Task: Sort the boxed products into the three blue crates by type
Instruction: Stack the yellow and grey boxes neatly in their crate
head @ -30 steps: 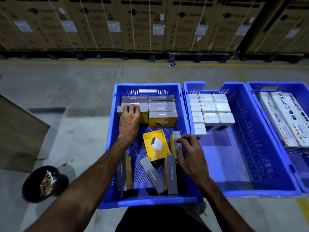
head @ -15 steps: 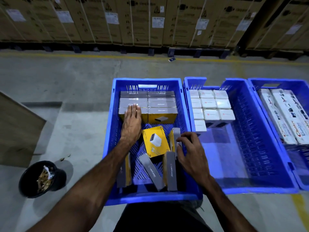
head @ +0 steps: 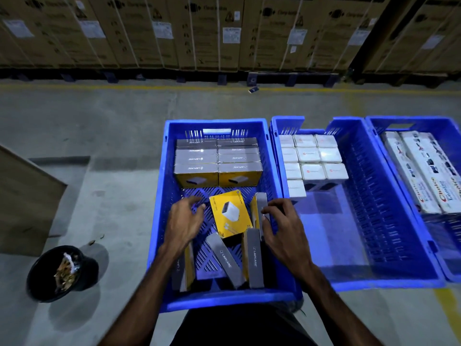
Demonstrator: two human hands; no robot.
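Three blue crates stand side by side on the floor. The left crate (head: pixel 159 221) holds a neat stack of yellow-and-grey boxes (head: pixel 218 162) at its far end and several loose ones nearer me, one lying face up (head: pixel 230 212). My left hand (head: pixel 183 224) hovers over the crate floor beside that face-up box, fingers apart, holding nothing. My right hand (head: pixel 284 229) has its fingers on an upright yellow-and-grey box (head: pixel 259 208) at the crate's right wall. The middle crate (head: pixel 374 245) holds white boxes (head: pixel 311 161). The right crate (head: pixel 446 128) holds long white cartons (head: pixel 424 171).
A black bin (head: pixel 59 273) with scraps sits on the floor at the left. A wooden board (head: pixel 22 203) leans at the far left. Big cardboard cartons (head: pixel 224 33) on pallets line the back behind a yellow floor line.
My left hand has left the stacked boxes at the far end and drawn back toward me beside the face-up box. The right hand stays on the upright box.
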